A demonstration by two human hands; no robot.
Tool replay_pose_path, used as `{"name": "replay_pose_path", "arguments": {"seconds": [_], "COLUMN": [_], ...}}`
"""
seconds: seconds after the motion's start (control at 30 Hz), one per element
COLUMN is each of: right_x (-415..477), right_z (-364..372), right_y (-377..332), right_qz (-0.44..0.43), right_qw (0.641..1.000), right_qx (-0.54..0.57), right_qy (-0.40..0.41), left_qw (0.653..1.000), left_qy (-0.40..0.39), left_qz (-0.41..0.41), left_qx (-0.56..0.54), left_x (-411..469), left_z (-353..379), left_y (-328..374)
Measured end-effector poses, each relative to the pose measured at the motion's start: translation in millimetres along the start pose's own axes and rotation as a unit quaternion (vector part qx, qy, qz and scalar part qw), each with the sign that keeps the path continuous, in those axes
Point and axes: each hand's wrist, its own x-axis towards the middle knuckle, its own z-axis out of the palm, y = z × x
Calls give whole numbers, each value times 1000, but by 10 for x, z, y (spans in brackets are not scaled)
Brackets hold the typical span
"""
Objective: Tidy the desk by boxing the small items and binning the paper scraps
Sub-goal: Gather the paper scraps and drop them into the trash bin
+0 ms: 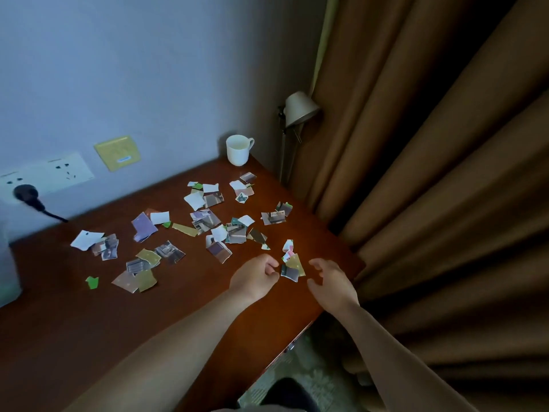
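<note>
White mug (238,151), lamp (300,108), curtain (430,144), perhaps a switch (117,153)

surface (89,337): glossy reddish-brown wood
paper scraps (205,218): white, lilac, bright green, pink, olive-gold with pale dots, and grey-brown printed photo pieces
mug (237,151): plain white
curtain (430,144): plain brown, darker in the folds
wall (148,55): pale blue-grey
socket plate (59,173): white with dark holes
switch plate (117,153): yellow with a small blue label
plug (26,194): black
lamp shade (300,108): off-white
floor (312,373): mottled pale green-grey
</note>
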Motion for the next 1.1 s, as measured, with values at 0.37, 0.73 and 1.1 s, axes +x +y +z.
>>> {"name": "replay_pose_path", "arguments": {"seconds": [0.37, 0.73, 1.1], "right_x": [1314, 1967, 2144], "right_z": [1, 201, 292], "right_y": [-74, 60, 32], "right_qz": [-149, -347, -394], "right_qw": [977, 883, 843], "right_qx": [-71, -153, -172], "right_qy": [-138, -276, -324], "left_qw": [987, 967, 934], "left_qy": [39, 51, 93], "left_qz": [-147, -249, -330], "left_qx": [-55, 12, 97], "left_x": [583, 751, 797], "left_z": [222, 725, 907], "left_y": [-73, 180, 352]}}
